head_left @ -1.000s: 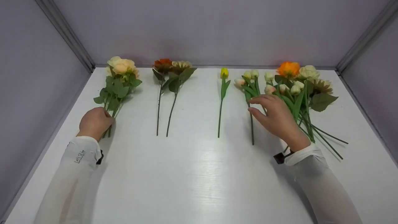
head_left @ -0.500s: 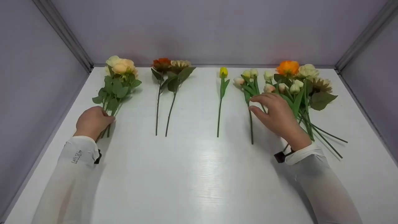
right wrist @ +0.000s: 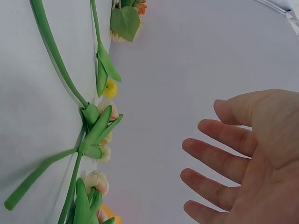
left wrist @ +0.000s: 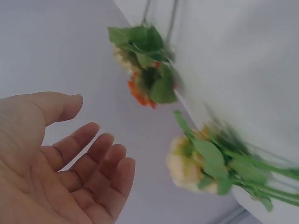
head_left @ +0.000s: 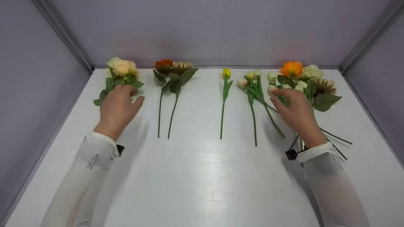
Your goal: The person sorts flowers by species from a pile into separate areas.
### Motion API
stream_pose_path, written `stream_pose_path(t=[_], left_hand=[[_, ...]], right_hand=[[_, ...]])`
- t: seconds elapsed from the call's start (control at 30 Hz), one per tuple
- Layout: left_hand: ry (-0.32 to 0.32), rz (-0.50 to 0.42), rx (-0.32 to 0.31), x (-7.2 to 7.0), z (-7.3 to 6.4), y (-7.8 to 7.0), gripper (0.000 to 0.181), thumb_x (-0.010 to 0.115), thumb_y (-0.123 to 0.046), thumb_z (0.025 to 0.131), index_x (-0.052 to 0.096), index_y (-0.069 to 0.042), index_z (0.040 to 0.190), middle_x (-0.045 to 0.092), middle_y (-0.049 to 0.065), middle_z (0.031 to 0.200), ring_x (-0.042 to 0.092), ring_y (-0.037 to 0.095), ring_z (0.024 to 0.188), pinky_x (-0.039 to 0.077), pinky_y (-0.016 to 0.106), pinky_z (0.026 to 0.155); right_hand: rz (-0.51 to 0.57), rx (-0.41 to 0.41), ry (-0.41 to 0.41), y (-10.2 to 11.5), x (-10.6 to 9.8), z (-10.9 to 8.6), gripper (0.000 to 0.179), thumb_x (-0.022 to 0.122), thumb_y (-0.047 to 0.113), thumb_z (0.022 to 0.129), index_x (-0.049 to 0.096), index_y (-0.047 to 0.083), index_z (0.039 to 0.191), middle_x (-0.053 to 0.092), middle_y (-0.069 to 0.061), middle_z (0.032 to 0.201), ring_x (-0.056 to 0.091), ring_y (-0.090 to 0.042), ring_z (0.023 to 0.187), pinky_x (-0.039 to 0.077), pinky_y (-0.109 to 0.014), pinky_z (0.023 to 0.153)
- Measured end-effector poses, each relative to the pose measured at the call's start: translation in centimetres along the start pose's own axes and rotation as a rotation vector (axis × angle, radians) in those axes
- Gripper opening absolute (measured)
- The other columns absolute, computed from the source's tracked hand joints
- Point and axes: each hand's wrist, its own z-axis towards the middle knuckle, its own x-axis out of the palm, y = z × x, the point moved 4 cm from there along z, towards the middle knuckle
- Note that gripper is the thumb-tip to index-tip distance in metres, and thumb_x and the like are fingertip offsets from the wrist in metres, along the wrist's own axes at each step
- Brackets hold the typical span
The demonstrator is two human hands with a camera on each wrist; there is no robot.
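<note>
"Two hands are over the table (head_left: 189, 176); what has changed since half a second ago?"

"The left hand (head_left: 118, 108), mostly. It was pinching the stems of the peach rose bunch (head_left: 124, 67), far left of the yellow tulip (head_left: 226, 74). Now it has let go and come up over the leaves, a little closer to the tulip."

"And the right hand (head_left: 298, 108)?"

"It has drawn back, farther right of the yellow tulip. It used to cover part of the pale tulips (head_left: 250, 97), just right of that tulip; more of their stems shows now. It hangs over the mixed bunch (head_left: 311, 83), farthest right of the tulip."

"Have the flowers shifted?"

"Not visibly. The rust and beige pair (head_left: 176, 78) lies left of the yellow tulip, between it and the peach bunch, as before."

"How open are the hands?"

"The left is loosely spread: thumb well apart, fingers softly bent, palm bare in its wrist view. The right has its fingers nearly straight with gaps between them, and the thumb close to the forefinger."

"Holding anything?"

"Neither one. Both wrist views show the fingers apart from the flowers, though from the head camera both hands overlap them."
</note>
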Motion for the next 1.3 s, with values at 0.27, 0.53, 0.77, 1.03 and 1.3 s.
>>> stream_pose_path(t=[0.27,0.53,0.77,1.03,1.3], left_hand=[[0.006,-0.033,0.246,3.9,0.2,-10.2,0.049,0.065,-0.038,0.102,0.06,-0.01,0.142,0.056,0.013,0.141,0.05,0.035,0.131,0.044,0.052,0.105],[0.035,-0.001,0.481,8.9,-0.8,-18.1,0.059,0.064,-0.04,0.102,0.05,-0.011,0.151,0.051,0.013,0.149,0.047,0.031,0.138,0.037,0.046,0.114],[0.206,0.045,0.577,14.0,-2.2,-22.8,0.064,0.062,-0.044,0.102,0.043,-0.017,0.156,0.042,0.01,0.158,0.036,0.03,0.147,0.025,0.048,0.121],[0.341,0.12,0.732,18.2,-4.1,-25.6,0.063,0.062,-0.047,0.101,0.045,-0.02,0.156,0.042,0.007,0.159,0.034,0.028,0.148,0.023,0.051,0.122],[0.356,0.115,0.724,18.7,-4.0,-25.4,0.059,0.061,-0.046,0.102,0.049,-0.021,0.153,0.044,0.006,0.157,0.035,0.028,0.147,0.023,0.05,0.122]], right_hand=[[0.029,0.111,-0.02,-1.6,-1.5,-0.1,0.041,0.059,0.04,0.105,0.068,0.014,0.135,0.061,-0.012,0.138,0.051,-0.036,0.132,0.04,-0.06,0.106],[0.014,0.178,0.025,-2.9,-1.8,0.1,0.044,0.059,0.039,0.105,0.064,0.012,0.14,0.058,-0.013,0.144,0.048,-0.038,0.136,0.04,-0.061,0.106],[-0.077,0.208,0.15,-4.0,-0.7,0.5,0.035,0.059,0.025,0.106,0.067,0.003,0.132,0.067,-0.019,0.126,0.062,-0.037,0.105,0.051,-0.055,0.086],[-0.214,0.219,0.255,-6.2,1.2,0.4,0.022,0.059,0.013,0.1,0.075,-0.002,0.106,0.07,-0.019,0.095,0.061,-0.033,0.079,0.049,-0.047,0.069],[-0.263,0.228,0.271,-7.0,1.6,0.3,0.02,0.062,0.01,0.094,0.079,0.0,0.097,0.074,-0.016,0.093,0.062,-0.03,0.076,0.051,-0.048,0.068]])
